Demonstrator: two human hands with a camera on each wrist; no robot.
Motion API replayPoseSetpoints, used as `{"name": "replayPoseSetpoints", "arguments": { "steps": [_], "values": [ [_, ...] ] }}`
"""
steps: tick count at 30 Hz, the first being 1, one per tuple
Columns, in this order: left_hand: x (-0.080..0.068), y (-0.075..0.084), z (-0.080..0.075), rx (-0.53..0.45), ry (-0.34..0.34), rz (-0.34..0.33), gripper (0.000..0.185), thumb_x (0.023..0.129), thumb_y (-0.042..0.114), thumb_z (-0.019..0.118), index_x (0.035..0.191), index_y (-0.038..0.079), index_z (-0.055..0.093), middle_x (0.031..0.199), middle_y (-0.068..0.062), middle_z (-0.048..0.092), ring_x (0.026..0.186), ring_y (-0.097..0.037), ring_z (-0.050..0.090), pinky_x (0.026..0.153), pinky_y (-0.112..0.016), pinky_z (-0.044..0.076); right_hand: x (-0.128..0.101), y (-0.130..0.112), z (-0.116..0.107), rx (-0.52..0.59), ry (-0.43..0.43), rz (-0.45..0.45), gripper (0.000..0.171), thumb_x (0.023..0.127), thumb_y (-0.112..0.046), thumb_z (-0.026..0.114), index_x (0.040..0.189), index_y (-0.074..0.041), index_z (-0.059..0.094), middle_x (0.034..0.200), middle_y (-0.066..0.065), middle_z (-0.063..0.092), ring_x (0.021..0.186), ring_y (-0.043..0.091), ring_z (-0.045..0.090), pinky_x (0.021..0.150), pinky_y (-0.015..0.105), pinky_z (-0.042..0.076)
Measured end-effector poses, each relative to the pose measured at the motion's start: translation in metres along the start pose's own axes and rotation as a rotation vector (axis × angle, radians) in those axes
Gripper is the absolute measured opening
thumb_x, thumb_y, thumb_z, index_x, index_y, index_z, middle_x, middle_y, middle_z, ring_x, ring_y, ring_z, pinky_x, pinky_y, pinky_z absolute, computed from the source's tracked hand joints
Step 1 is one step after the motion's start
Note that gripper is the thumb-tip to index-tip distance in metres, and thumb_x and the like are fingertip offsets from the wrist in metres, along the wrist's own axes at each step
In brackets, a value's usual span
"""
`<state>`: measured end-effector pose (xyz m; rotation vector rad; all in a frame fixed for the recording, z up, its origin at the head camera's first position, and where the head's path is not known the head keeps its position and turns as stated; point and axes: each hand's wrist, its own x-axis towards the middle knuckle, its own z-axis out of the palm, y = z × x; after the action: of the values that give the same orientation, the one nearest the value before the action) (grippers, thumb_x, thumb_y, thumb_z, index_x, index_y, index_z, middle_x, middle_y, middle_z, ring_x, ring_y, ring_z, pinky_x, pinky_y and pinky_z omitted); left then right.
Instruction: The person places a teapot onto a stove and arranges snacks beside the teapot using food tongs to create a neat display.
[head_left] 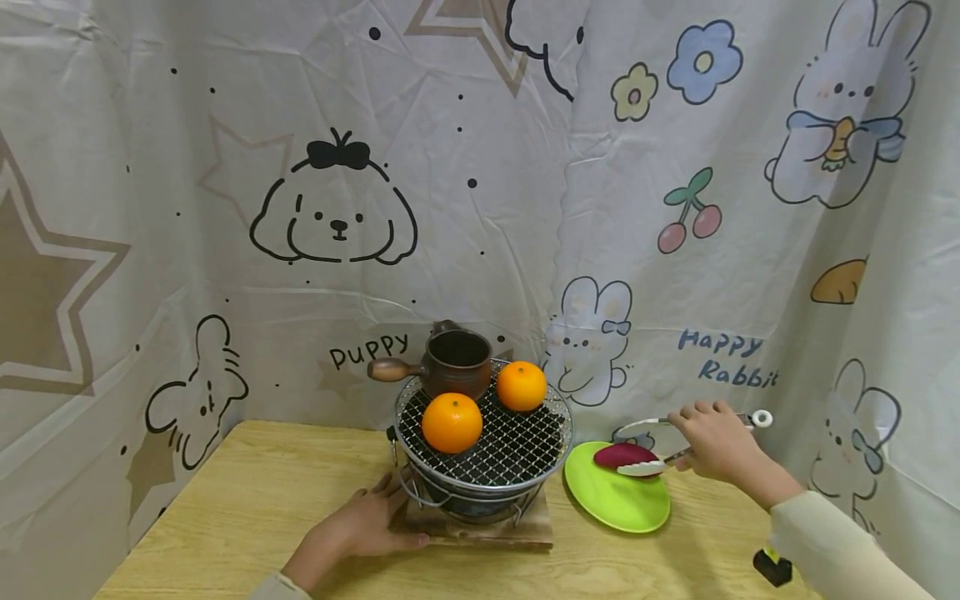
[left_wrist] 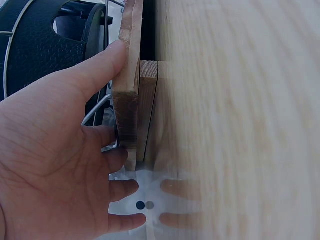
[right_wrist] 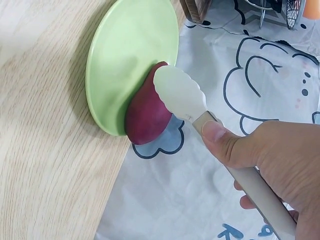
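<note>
A pair of white-tipped tongs (head_left: 678, 454) is in my right hand (head_left: 716, 442), the thumb lying along one arm in the right wrist view. The tongs are spread, one tip against the near side of a purple-red sweet potato (head_left: 624, 457) and the other beyond it. That sweet potato lies on a green plate (head_left: 618, 504), at its rim. My left hand (head_left: 367, 521) touches the wooden board (head_left: 480, 533) under a round tabletop grill (head_left: 487, 496). In the left wrist view its thumb reaches along the board (left_wrist: 131, 75), its fingers extended beside the edge.
On the grill's wire mesh (head_left: 517, 446) stand a brown pot (head_left: 457, 379) with a wooden handle and two oranges, a front one (head_left: 452, 423) and a back one (head_left: 522, 386). A printed curtain (head_left: 480, 250) hangs behind the table (head_left: 300, 475). A small black-and-yellow object (head_left: 772, 567) lies at right.
</note>
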<state>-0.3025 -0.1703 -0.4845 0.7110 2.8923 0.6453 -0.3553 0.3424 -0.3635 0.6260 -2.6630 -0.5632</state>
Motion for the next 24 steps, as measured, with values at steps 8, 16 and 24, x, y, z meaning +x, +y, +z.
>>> {"name": "replayPoseSetpoints", "arguments": {
  "steps": [8, 16, 24],
  "values": [
    [0.0002, 0.0005, -0.0002, -0.002, -0.006, -0.016, 0.102, 0.086, 0.064, 0.070, 0.156, -0.002, 0.036, 0.160, -0.026, 0.037, 0.147, -0.054, 0.031, 0.111, -0.076, 0.030, 0.0007, -0.0042, 0.0018, -0.015, -0.007, -0.003, 0.062, 0.061, -0.042, 0.095, 0.107, -0.007, 0.072, 0.094, 0.009, 0.072, 0.090, 0.031, 0.063, 0.085, 0.053, 0.051],
    [0.0016, 0.0006, -0.0001, -0.002, -0.016, -0.043, 0.103, 0.085, 0.066, 0.070, 0.157, 0.001, 0.035, 0.158, -0.026, 0.040, 0.148, -0.052, 0.031, 0.113, -0.074, 0.029, 0.0015, -0.0062, 0.0036, -0.020, -0.016, -0.004, 0.061, 0.062, -0.042, 0.095, 0.107, -0.008, 0.072, 0.095, 0.009, 0.072, 0.091, 0.031, 0.063, 0.086, 0.053, 0.051],
    [0.0015, 0.0005, -0.0005, -0.013, -0.032, -0.056, 0.104, 0.085, 0.067, 0.069, 0.158, 0.002, 0.034, 0.160, -0.025, 0.037, 0.149, -0.051, 0.030, 0.114, -0.074, 0.028, 0.0011, -0.0061, 0.0067, -0.037, -0.016, -0.014, 0.061, 0.062, -0.043, 0.095, 0.106, -0.008, 0.071, 0.093, 0.008, 0.070, 0.089, 0.030, 0.062, 0.083, 0.051, 0.052]
  ]
}}
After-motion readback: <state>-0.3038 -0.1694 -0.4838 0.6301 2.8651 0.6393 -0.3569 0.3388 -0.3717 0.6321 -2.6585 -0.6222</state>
